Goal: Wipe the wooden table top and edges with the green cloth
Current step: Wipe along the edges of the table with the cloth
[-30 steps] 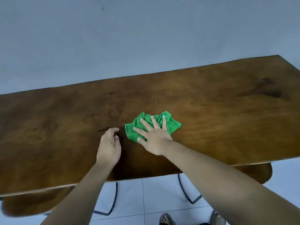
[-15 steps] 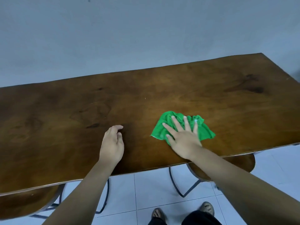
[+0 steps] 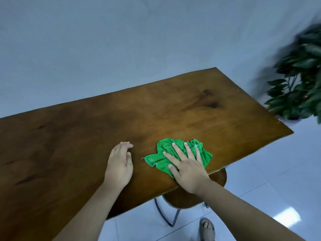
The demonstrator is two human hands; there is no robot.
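Right hand (image 3: 188, 171) flat, fingers spread, palm pressing crumpled green cloth (image 3: 175, 154) onto wooden table (image 3: 86, 136) — no pinch, cloth pinned under open palm. Cloth lies near table's front edge, toward right end. Left hand (image 3: 120, 163) rests flat on tabletop just beside cloth, apart from it, holding nothing. Stool (image 3: 187, 197) under front edge; potted plant (image 3: 298, 80) beyond right end — blurred

The green cloth (image 3: 175, 156) lay crumpled and bunched on the worktop (image 3: 173, 110), close to its near edge and toward the right end. The worktop was a long slab of dark brown glossy wood with darker knots.
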